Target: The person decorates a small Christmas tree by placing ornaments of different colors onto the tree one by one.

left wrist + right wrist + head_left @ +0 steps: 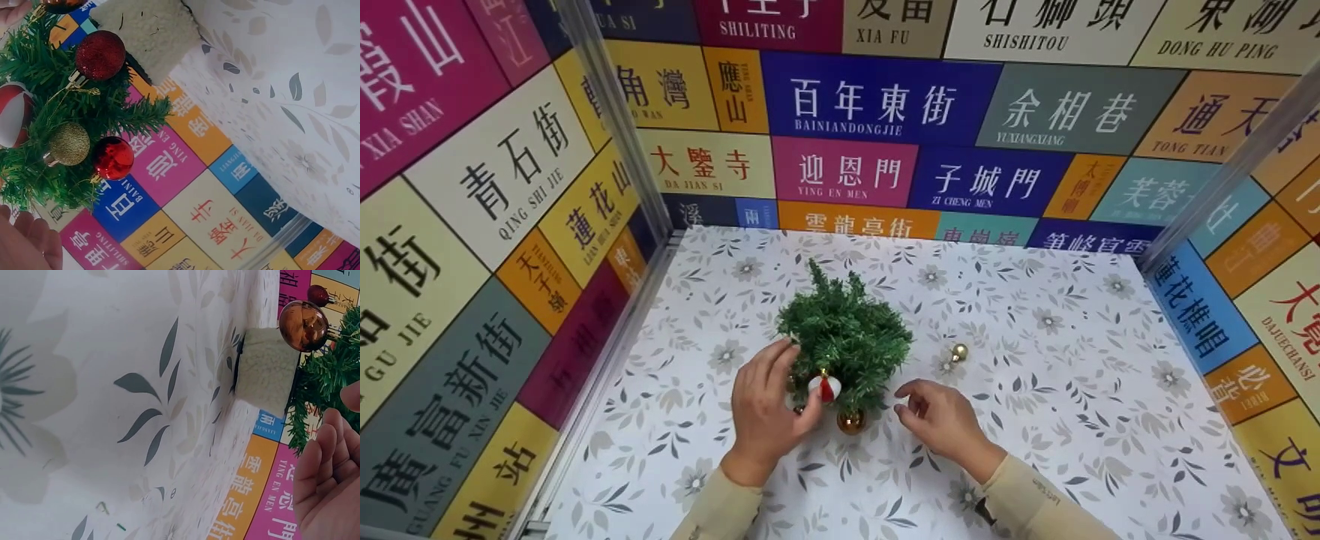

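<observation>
A small green artificial Christmas tree (870, 337) stands mid-table on a cream fleecy base (267, 374). My left hand (769, 405) is at its left front, fingers against the branches and thumb at a red-and-white ball (831, 387). Below that ball hangs a shiny copper ball (851, 421). The left wrist view shows a glittery red ball (100, 55), a glittery gold ball (68, 144) and a shiny red ball (113, 158) among the branches. At the tree's right front, my right hand (941, 420) has loosely bent fingers with nothing between them.
A small gold ornament (959, 352) lies on the flower-patterned table (1080, 390), right of the tree. Walls of coloured street-name panels (877, 97) enclose the back and both sides. Small green bits (121, 526) lie on the tabletop.
</observation>
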`<action>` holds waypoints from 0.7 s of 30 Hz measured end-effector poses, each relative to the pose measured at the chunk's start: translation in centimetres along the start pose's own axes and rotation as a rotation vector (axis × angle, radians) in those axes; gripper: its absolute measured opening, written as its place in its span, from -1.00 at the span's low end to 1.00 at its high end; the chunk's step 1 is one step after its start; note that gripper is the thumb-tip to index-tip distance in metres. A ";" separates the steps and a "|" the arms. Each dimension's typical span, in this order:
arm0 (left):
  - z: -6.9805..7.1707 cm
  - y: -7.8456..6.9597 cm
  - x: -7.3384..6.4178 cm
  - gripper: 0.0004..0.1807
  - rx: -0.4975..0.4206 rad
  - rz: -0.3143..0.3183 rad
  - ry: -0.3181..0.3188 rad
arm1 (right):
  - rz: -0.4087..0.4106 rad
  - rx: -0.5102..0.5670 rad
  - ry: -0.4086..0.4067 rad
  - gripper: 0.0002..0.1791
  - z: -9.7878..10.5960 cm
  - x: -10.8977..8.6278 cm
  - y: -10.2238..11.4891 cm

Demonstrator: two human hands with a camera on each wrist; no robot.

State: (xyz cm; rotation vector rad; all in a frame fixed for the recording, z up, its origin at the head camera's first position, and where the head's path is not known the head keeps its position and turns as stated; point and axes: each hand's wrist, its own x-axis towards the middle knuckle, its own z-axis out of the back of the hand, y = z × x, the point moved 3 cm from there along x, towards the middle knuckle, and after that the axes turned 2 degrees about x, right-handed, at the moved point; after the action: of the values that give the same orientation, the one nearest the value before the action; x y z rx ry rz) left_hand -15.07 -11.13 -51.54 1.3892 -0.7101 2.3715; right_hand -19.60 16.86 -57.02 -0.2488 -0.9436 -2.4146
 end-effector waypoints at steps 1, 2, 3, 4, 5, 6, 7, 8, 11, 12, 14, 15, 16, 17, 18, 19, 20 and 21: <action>-0.1 0.0 0.0 -0.32 0.000 0.017 0.014 | -0.002 -0.004 0.002 -0.83 0.0 -0.1 -0.1; -0.1 0.1 0.0 -0.31 0.001 0.036 0.029 | -0.004 -0.004 0.004 -0.82 0.0 -0.1 -0.2; -0.2 0.1 0.0 -0.29 0.000 0.057 0.044 | -0.006 -0.007 0.006 -0.82 0.1 -0.1 -0.2; -0.3 0.2 0.1 -0.27 -0.004 0.081 0.061 | -0.009 -0.008 0.008 -0.82 0.1 -0.2 -0.3; -0.4 0.2 0.2 -0.25 -0.009 0.107 0.079 | -0.012 -0.009 0.010 -0.82 0.1 -0.2 -0.4; -0.4 0.2 0.3 -0.24 -0.012 0.133 0.098 | -0.015 -0.008 0.009 -0.82 0.1 -0.3 -0.5; -0.5 0.2 0.3 -0.23 -0.018 0.161 0.117 | -0.018 -0.009 0.008 -0.82 0.1 -0.3 -0.5; -0.6 0.2 0.4 -0.23 -0.028 0.188 0.135 | -0.019 -0.008 0.007 -0.82 0.1 -0.3 -0.6; -0.8 0.2 0.6 -0.22 -0.059 0.256 0.178 | -0.021 -0.006 0.002 -0.81 0.2 -0.4 -0.7; -0.8 0.1 0.7 -0.22 -0.065 0.272 0.187 | -0.024 -0.008 0.000 -0.82 0.3 -0.4 -0.8; -1.0 0.1 0.9 -0.21 -0.070 0.289 0.197 | -0.033 -0.007 0.001 -0.82 0.3 -0.5 -0.9; -1.0 0.0 1.0 -0.20 -0.067 0.293 0.203 | -0.039 -0.008 0.001 -0.82 0.4 -0.5 -1.0; -1.1 0.0 1.1 -0.19 -0.062 0.295 0.208 | -0.042 -0.010 0.001 -0.82 0.4 -0.5 -1.1; -1.2 0.1 1.1 -0.19 -0.057 0.297 0.214 | -0.044 -0.015 -0.001 -0.81 0.5 -0.5 -1.2; -1.3 0.1 1.1 -0.18 -0.052 0.297 0.217 | -0.045 -0.018 -0.002 -0.81 0.6 -0.6 -1.4; -1.4 0.1 1.1 -0.18 -0.047 0.295 0.220 | -0.044 -0.022 -0.005 -0.80 0.7 -0.6 -1.5; -1.4 0.1 1.1 -0.19 -0.044 0.294 0.225 | -0.041 -0.033 -0.009 -0.79 0.7 -0.6 -1.6; -1.5 0.1 1.2 -0.19 -0.042 0.293 0.227 | -0.039 -0.042 -0.012 -0.78 0.8 -0.6 -1.8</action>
State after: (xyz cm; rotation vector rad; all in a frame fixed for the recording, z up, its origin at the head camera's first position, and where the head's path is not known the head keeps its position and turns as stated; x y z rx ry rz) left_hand -16.76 -10.41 -51.17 1.0350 -0.9464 2.6624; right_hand -20.10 18.78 -57.65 -0.2624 -0.9112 -2.4734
